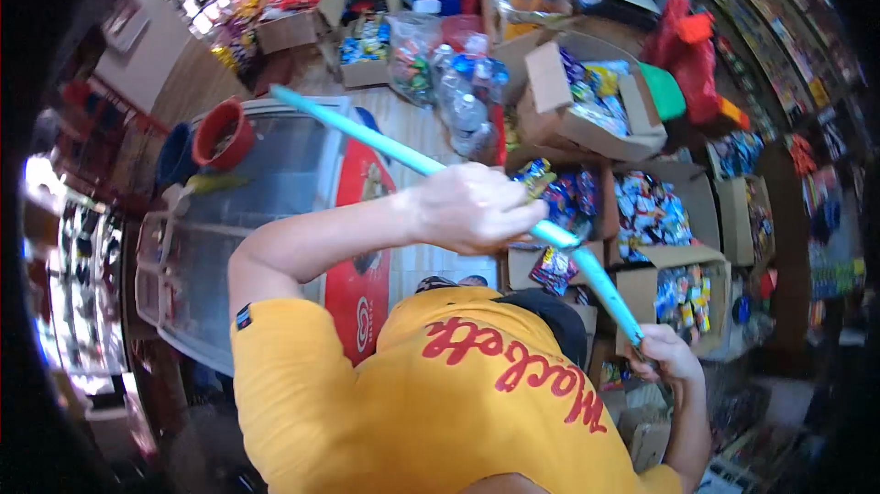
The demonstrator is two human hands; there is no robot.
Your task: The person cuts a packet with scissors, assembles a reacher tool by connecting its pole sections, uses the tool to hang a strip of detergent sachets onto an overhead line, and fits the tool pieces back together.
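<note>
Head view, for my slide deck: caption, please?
Left hand and right hand grip a turquoise pole near open cartons.

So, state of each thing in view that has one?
Left hand: closed round the pole.
Right hand: closed on the pole's lower end.
Pole: slanting, bent at a dark joint.
Red tub: open-topped, on the freezer.
Freezer: cannot tell if shut.
Large carton: open, flaps up, packets inside.

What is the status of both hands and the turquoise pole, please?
Left hand gripping turquoise pole mid-length; right hand on its lower end. Pole slanted, far end above freezer. Open cartons crowd the right side.
</note>
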